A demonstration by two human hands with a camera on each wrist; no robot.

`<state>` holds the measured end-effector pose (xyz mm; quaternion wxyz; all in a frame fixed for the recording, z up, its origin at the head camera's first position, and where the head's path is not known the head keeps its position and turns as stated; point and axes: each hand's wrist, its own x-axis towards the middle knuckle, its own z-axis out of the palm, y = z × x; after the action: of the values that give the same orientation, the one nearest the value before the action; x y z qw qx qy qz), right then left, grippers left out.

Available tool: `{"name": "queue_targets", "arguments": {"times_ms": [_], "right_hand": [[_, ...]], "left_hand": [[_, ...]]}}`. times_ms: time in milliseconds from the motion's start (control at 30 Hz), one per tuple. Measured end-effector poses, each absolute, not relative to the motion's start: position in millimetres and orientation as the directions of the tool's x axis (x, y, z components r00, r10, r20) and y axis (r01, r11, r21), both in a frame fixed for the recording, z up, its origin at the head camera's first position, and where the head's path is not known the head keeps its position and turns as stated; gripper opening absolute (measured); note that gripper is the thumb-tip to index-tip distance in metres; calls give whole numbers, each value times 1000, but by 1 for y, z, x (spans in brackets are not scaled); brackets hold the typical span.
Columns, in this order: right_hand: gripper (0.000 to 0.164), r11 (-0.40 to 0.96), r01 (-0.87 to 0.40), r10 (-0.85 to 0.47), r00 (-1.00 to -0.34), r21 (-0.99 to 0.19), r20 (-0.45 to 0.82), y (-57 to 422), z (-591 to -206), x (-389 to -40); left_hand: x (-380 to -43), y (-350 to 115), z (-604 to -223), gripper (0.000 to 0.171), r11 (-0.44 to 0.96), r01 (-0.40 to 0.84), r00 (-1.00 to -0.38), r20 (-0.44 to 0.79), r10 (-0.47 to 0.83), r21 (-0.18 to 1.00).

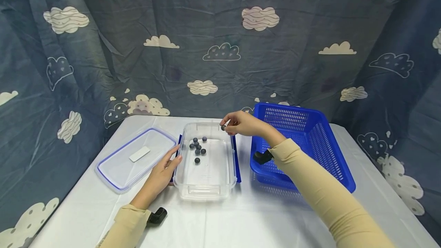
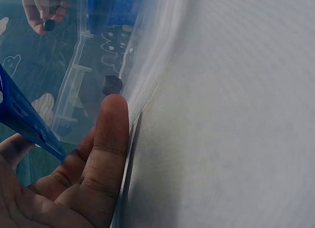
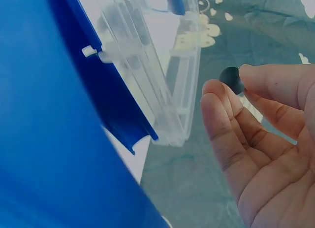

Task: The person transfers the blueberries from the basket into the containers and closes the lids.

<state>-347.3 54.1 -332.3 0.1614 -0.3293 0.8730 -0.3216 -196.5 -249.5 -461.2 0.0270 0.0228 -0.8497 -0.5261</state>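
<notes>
A clear plastic container (image 1: 213, 171) with blue side latches stands on the table, several small dark balls (image 1: 197, 160) lying on its floor. My left hand (image 1: 162, 173) holds the container's left side, its fingers around the blue latch (image 2: 29, 114) there. Above the container's far right corner, my right hand (image 1: 246, 123) pinches one small dark ball (image 3: 231, 81) between thumb and fingertips. That ball is clear of the container wall in the right wrist view.
To the right is a blue perforated basket (image 1: 330, 148), partly behind the right forearm. A clear lid (image 1: 117, 167) with a blue seal and a white label lies left of the container. A cloud-patterned curtain (image 1: 220, 72) hangs behind the white-covered table (image 1: 193, 225).
</notes>
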Motion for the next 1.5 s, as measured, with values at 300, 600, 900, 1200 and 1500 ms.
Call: {"name": "queue_targets", "arguments": {"times_ms": [300,600,900,1200,1500], "right_hand": [[29,584,-451,-704,-696,-675,-144,38,-339,-349],[34,624,-446,-706,-674,-642,-218,17,-345,-348],[40,635,-435,-705,-663,-638,-249,3,-354,-351],[46,633,-449,-711,-659,-630,-244,3,-357,-352],[43,622,-475,-721,-657,-623,-219,5,-349,-352]], "left_hand": [[-196,-249,-463,59,427,0,-998,26,-55,904],[-194,-249,-465,59,444,-16,-998,14,-63,896],[-197,-247,-462,58,467,-20,-998,9,-60,884],[-198,-247,-462,58,513,-10,-998,25,-60,859],[-197,-252,-457,60,502,-23,-998,9,-60,865]]}}
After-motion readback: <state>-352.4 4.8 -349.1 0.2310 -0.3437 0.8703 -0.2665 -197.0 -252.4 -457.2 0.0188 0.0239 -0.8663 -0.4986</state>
